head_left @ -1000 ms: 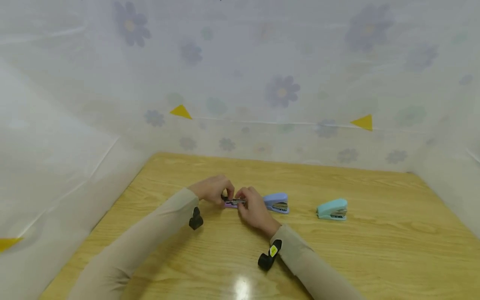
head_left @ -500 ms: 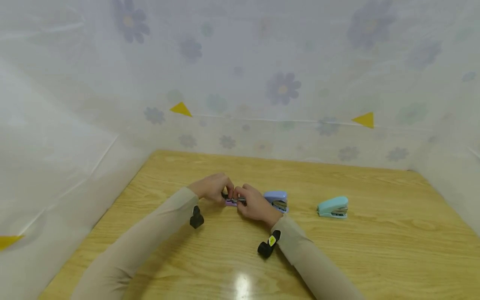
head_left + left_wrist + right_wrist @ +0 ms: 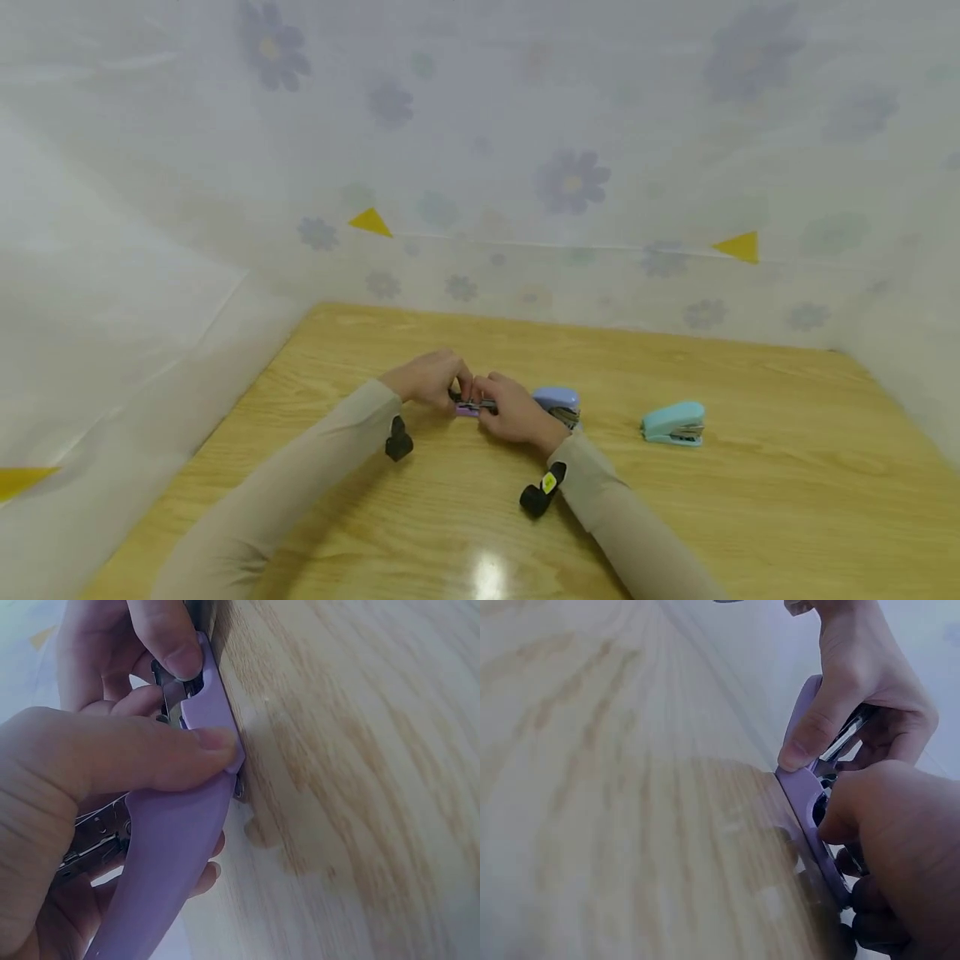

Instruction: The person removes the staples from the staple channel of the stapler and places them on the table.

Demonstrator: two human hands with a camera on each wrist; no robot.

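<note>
A purple stapler lies on the wooden table, and both hands hold it. My left hand grips its left end, with the thumb pressed across the purple top. My right hand holds the right end, its fingers curled round the body and metal parts. In the right wrist view the left hand's thumb pinches the stapler's edge. The metal staple channel shows between the fingers. Most of the stapler is hidden by the hands in the head view.
A lilac-blue stapler sits just right of my right hand. A teal stapler lies farther right. White flowered sheeting walls the table at the back and on both sides.
Both hands stay on the purple stapler at the same spot. The right hand has edged slightly toward the left one.
</note>
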